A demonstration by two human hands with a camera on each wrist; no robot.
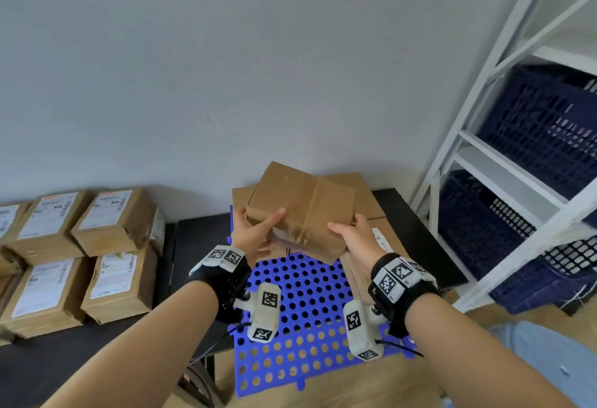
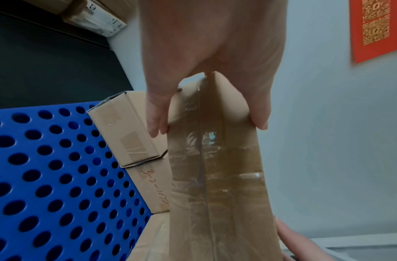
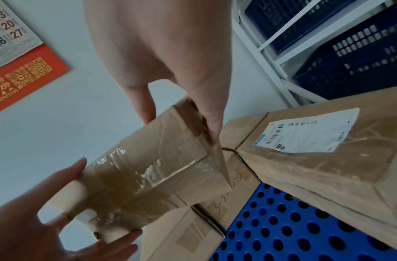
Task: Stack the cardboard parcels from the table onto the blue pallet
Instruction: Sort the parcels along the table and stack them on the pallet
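On the dark counter (image 1: 106, 352) at our left, labelled cardboard parcels (image 1: 109, 223) sat two deep and two high. At centre, we held a taped parcel (image 1: 300, 207) tilted in the air above the far part of the blue pallet (image 1: 307, 297), clear of the parcels on the pallet (image 1: 371, 201) behind and beneath it. Our left hand (image 1: 255, 233) gripped its near left corner, thumb across the top face and fingers (image 2: 156, 121) curled under the bottom. Our right hand (image 1: 355, 236) gripped the near right corner the same way, thumb (image 3: 141, 104) on one face and fingers on the opposite one. One parcel below it bore a handwritten "3-2-1078" on its side; a larger parcel with a white shipping label (image 3: 304, 130) stood just to the right on the pallet. Farther right, a white shelf rack (image 1: 504, 162) carried dark blue crates (image 1: 542, 129).
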